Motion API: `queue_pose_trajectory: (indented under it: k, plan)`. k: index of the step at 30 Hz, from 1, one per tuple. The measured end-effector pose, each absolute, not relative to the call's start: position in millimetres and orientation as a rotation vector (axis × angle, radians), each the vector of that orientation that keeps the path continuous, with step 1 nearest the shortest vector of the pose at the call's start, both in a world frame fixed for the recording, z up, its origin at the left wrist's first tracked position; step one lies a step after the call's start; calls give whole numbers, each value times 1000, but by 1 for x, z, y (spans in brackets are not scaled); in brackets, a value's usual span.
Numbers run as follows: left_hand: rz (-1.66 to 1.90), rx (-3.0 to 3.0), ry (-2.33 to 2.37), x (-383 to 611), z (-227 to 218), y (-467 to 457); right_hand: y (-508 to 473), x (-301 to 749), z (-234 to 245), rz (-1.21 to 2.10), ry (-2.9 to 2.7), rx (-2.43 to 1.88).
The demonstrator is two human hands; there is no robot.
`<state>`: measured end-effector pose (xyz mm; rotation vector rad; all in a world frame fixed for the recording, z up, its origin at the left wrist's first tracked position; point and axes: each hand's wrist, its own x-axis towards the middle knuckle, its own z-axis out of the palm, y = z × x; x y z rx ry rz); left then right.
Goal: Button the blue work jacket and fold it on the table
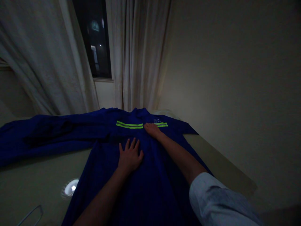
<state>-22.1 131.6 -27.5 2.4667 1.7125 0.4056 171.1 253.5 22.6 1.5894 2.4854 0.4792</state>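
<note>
A dark blue work jacket with yellow-green reflective strips across its chest lies spread out, its collar away from me. My left hand rests flat on the chest, fingers spread, below the left-hand reflective strip. Between that strip and the right-hand one, my right hand has its fingers curled together on the front opening; the bit of cloth under its fingertips is hidden. A small pale logo shows just above the right-hand strip. One sleeve stretches out to the left.
The jacket lies on a pale greenish surface that borders the wall on the right. A bright round spot and a thin bent wire-like piece are at lower left. Curtains flank a dark window behind.
</note>
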Motion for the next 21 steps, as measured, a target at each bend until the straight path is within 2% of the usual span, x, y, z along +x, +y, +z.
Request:
queue_pose_trajectory:
  k: [14, 21]
  plan:
    - [395, 2475, 1660, -25, -24, 132, 165, 198, 32, 509, 2726, 1133]
    - [303, 2624, 1646, -23, -9, 131, 166, 186, 35, 486, 2632, 1419]
